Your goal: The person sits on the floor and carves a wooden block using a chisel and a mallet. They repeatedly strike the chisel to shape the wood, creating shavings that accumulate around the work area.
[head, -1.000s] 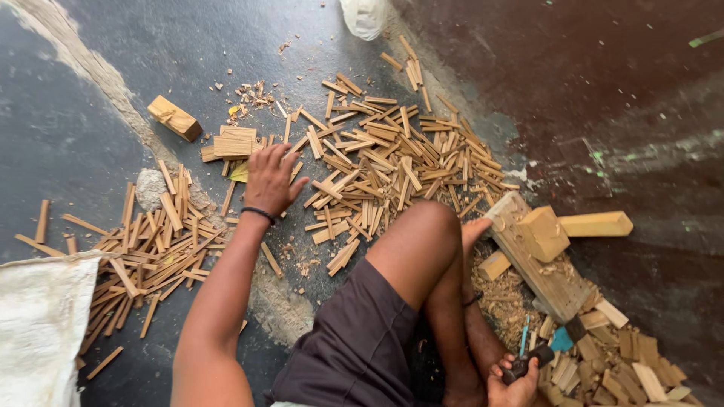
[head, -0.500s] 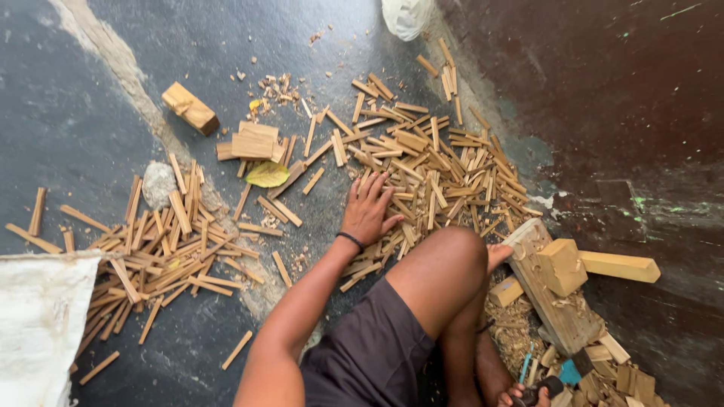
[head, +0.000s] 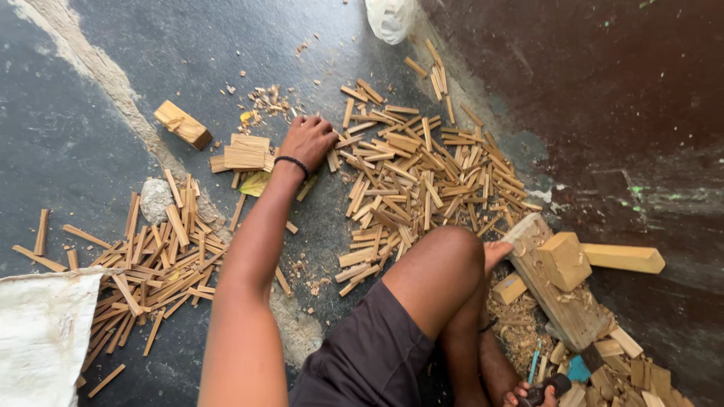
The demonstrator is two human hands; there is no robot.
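The left hand point(head: 308, 140), a black band at its wrist, is stretched out over the dark concrete floor point(head: 90, 113) with fingers curled down onto thin pale wooden splints at the near edge of the big scattered heap of splints point(head: 422, 181), though whether it grips any cannot be told. The right hand point(head: 537, 393), low at the floor's bottom edge, is closed around a dark tool handle point(head: 549, 387). A white woven sack point(head: 41, 335) lies in the bottom-left corner, a white plastic bag point(head: 390, 16) at the top edge, and a small stack of flat wooden slats point(head: 245, 152) sits just beside the left hand.
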